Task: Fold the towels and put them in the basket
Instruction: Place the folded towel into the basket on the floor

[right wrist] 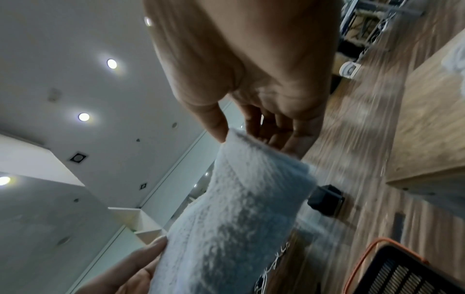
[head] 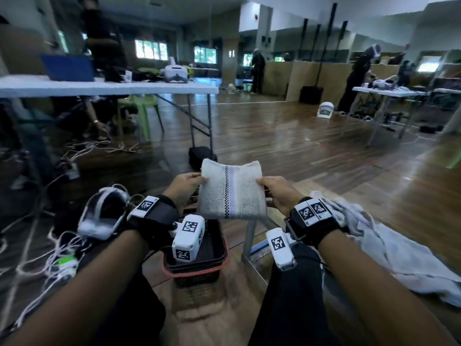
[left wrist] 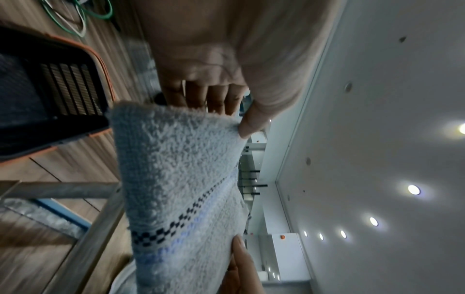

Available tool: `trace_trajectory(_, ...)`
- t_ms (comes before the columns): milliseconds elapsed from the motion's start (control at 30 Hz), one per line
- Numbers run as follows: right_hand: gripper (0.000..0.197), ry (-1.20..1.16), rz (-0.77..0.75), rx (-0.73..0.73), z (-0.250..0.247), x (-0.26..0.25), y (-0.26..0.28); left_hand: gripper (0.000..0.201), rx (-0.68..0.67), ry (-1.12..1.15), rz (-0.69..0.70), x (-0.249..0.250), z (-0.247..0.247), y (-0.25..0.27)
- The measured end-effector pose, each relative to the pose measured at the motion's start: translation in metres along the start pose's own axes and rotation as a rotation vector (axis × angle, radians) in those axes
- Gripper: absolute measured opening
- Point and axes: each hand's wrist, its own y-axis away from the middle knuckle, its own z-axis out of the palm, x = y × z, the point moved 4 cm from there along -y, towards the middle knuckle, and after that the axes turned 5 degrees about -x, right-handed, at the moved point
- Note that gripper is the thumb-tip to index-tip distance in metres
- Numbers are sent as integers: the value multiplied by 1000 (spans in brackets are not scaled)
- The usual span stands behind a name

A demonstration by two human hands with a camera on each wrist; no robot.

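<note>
Biggest thing in the shot besides the room is the heap of crumpled white unfolded towels [head: 389, 248] lying on the wooden surface to the person's right, so plenty of the job looks left to do. If an elbow swings wide on the way back for the next one, that pile could get dragged off the edge.

Next down is the dark plastic basket with the orange rim [head: 199, 267], sitting on the floor between the knees. It's right under the work, but the left wrist camera unit hangs over its opening in the head view, so I can't tell what's already inside.

Then the small folded white terry towel with the checkered blue stripe [head: 230, 192], held up in the air just above and beyond the basket, not touching it. It sags in the middle between the hands, and that's the risk: only the side edges are held, so the fold could fall open on the way down, or it could land crooked over the rim.

The left hand [head: 185, 187] pinches the left edge, thumb on top and fingers behind. The right hand [head: 279, 192] pinches the right edge the same way. Letting go of one side early would flop the whole thing open.
</note>
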Motion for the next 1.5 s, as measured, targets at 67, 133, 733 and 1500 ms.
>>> trace_trajectory(67,16,22,19,-35,18,2,-13,13,43,-5,-10,-4,-19,1)
trace_trajectory(133,17,27,25,-66,34,3,-24,14,75,-5,-16,-5,-35,0)
trace_trajectory(733,18,170,457,-116,108,186,-192,21,213,-39,-484,-200,-112,-124)
trace_trajectory(1500,15,435,587,-18,177,456,-473,34,284,-440,-762,-486,-175,-378)
